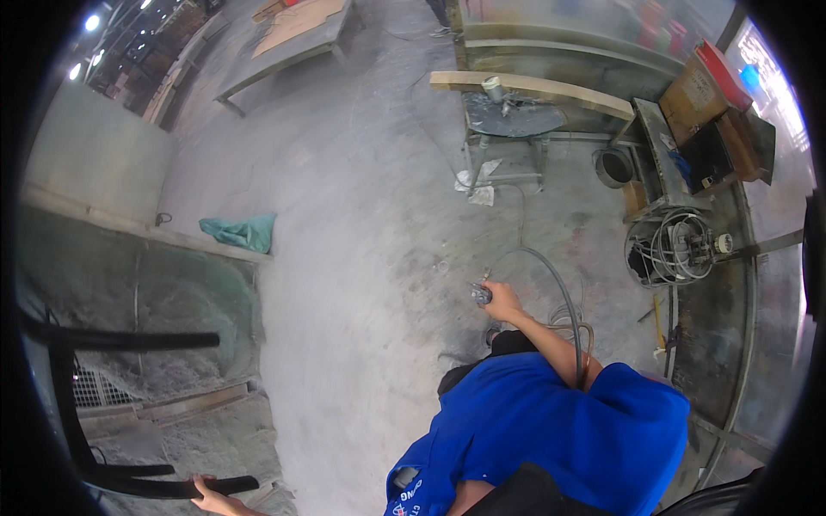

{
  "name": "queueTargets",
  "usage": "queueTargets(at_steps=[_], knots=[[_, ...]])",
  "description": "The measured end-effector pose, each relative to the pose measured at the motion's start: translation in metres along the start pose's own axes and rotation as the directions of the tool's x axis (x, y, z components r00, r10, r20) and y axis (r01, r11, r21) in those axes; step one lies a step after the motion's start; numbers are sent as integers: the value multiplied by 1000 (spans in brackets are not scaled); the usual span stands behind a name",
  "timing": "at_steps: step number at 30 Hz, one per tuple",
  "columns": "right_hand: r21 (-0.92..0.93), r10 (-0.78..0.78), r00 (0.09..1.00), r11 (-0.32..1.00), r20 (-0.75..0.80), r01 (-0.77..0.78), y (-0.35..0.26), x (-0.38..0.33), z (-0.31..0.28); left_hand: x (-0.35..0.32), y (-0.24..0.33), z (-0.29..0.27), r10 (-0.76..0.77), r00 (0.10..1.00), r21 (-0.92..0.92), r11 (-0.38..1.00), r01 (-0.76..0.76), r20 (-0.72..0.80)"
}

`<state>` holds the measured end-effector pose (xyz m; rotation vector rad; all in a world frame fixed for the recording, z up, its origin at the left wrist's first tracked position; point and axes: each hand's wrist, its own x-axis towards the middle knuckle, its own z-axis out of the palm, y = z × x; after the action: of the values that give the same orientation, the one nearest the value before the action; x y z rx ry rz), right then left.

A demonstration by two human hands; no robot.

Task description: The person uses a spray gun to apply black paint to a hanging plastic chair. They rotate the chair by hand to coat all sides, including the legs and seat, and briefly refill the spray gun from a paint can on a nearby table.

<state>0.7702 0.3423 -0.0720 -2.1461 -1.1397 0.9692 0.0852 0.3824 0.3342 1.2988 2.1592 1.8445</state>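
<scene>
At the lower left my left hand (212,498) has its fingers closed round the lowest bar of a black bent frame (146,340). The frame stands with its arms pointing into the booth side, and part of it runs out of the picture. My right hand (503,303) grips a small grey spray gun (480,294) out in front of my body. Fingers and blur hide much of the gun's shape. A dark hose (559,288) loops from near the gun back past my right forearm.
A dusty, walled booth (206,310) with a grille lies left. A green cloth (241,232) rests by its edge. Ahead stands a stool (514,119) carrying a cup-topped spray gun (493,88). Right are a bucket with coiled hoses (680,245) and cartons (699,95). A table (284,43) stands far back.
</scene>
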Motion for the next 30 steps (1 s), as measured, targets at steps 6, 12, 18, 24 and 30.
queueTargets(at_steps=[6, 12, 18, 24, 30], knots=[[-19, 31, 998, 999, -51, -32, 50, 57, -96, -111, -2, 149, 748, 457, 648, 654, -390, -481], [89, 61, 966, 995, -253, -40, 71, 97, -182, -388, 8, 535, -247, 665, 19, 944, 330, 705], [87, 317, 884, 948, -343, -306, 75, 122, -262, -619, 115, 897, 10, 128, -76, 851, 520, 992], [104, 492, 779, 863, -388, -494, 63, 166, -340, -740, 182, 1161, -331, 323, 233, 923, 307, 886], [-18, 667, 700, 721, -256, -693, 29, 234, -384, -779, 184, 1236, -439, 266, 337, 873, 353, 858]])
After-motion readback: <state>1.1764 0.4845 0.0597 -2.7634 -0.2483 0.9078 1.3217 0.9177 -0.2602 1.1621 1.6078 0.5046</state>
